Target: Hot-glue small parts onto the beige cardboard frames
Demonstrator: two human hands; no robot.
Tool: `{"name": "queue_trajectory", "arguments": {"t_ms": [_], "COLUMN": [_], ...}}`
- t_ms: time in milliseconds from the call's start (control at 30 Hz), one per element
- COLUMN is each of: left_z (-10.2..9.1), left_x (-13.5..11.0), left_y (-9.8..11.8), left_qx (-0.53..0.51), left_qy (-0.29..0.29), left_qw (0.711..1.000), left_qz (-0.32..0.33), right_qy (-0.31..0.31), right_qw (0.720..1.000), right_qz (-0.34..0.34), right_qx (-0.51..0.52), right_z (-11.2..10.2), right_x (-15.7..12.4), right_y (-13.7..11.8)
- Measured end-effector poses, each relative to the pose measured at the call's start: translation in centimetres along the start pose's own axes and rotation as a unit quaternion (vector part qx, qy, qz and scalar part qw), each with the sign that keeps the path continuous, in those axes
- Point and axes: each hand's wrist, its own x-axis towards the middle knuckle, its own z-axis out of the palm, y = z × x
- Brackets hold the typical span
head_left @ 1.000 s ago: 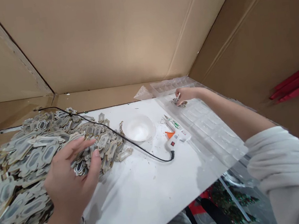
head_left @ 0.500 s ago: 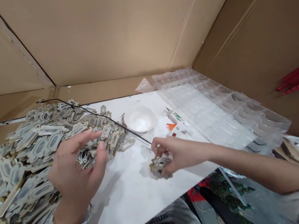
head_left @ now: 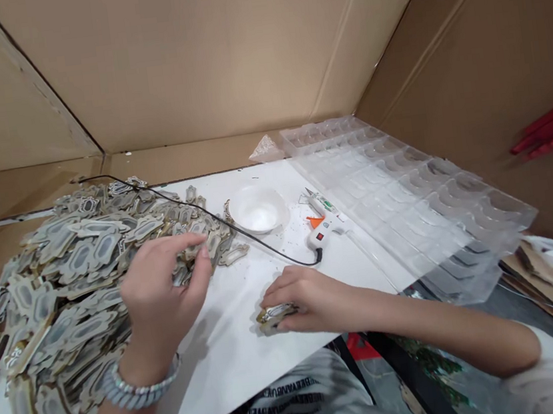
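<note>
My right hand (head_left: 304, 297) is closed around a small stack of ornate metal frame pieces (head_left: 270, 315) with gold-toned edges, low over the white board; the fingers hide much of it. To the left, my left hand (head_left: 168, 284) hovers beside the big pile of similar frame pieces (head_left: 81, 258). Its thumb and forefinger curve toward each other, tips close together, and nothing shows between them. A single frame piece (head_left: 233, 255) lies at the pile's right edge. Behind the hands stands a white bowl (head_left: 259, 210), with a curved ornate piece (head_left: 227, 211) at its left rim.
A white glue gun (head_left: 322, 231) with an orange trigger lies right of the bowl, its black cord (head_left: 255, 240) crossing to the pile. A craft knife (head_left: 319, 202) is behind it. Clear compartment trays (head_left: 406, 198) cover the right side. Cardboard walls (head_left: 217, 53) enclose the back.
My right hand has shifted left and toward me with the stack, uncovering the glue gun and cord end. My left hand has moved right, its thumb and forefinger drawing closer together.
</note>
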Motion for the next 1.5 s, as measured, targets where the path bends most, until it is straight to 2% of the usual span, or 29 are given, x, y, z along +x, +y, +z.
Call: {"name": "queue_trajectory", "arguments": {"t_ms": [67,133,200,267,367,500,600,833,967,1067,1167,1267,1400,1500], "left_z": [-0.1,-0.4,-0.9,-1.5,-2.1,-2.3,-2.0,-1.4,-1.4,-1.5,-1.6,-1.5,-1.2,-1.0], "left_x": [0.1,0.0,-0.5,-1.5,-3.4,-5.7,-6.9,-8.1,-8.3,-8.3,-8.2,-8.1,-8.1,-8.0], "left_y": [0.4,1.2,2.2,3.3,4.7,5.7,6.1,6.4,6.5,6.4,6.4,6.5,6.8,7.1], "left_qx": [-0.025,-0.066,-0.107,-0.123,-0.105,-0.082,-0.078,-0.056,-0.064,-0.067,-0.067,-0.073,-0.077,-0.084], "left_qy": [-0.031,-0.099,-0.185,-0.241,-0.284,-0.279,-0.282,-0.291,-0.293,-0.29,-0.283,-0.287,-0.288,-0.285], "left_qw": [0.999,0.993,0.977,0.962,0.952,0.957,0.956,0.955,0.954,0.954,0.956,0.954,0.954,0.953], "left_qz": [0.009,0.012,0.02,0.045,0.041,-0.004,-0.032,-0.019,-0.025,-0.026,-0.031,-0.04,-0.041,-0.053], "right_qy": [0.058,0.098,0.12,0.131,0.148,0.184,0.189,0.223,0.299,0.34,0.325,0.293,0.27,0.287], "right_qw": [0.998,0.994,0.992,0.99,0.986,0.975,0.973,0.964,0.945,0.922,0.907,0.904,0.914,0.923], "right_qz": [-0.001,0.007,0.014,0.018,0.013,-0.017,-0.027,-0.019,-0.007,0.03,0.057,0.067,0.086,0.082], "right_qx": [-0.023,-0.036,-0.04,-0.049,-0.077,-0.119,-0.131,-0.141,-0.13,-0.181,-0.261,-0.304,-0.289,-0.244], "right_z": [0.9,1.6,1.9,2.0,2.1,2.6,3.1,3.9,3.4,3.0,3.3,3.8,3.8,3.6], "right_x": [-0.4,-0.6,-0.7,-0.8,-0.9,-1.2,-1.4,-1.7,-2.7,-4.0,-5.5,-6.5,-6.9,-6.2], "right_y": [0.5,0.8,1.0,1.1,0.9,0.6,0.2,-0.4,0.1,0.9,1.6,1.8,1.4,1.2]}}
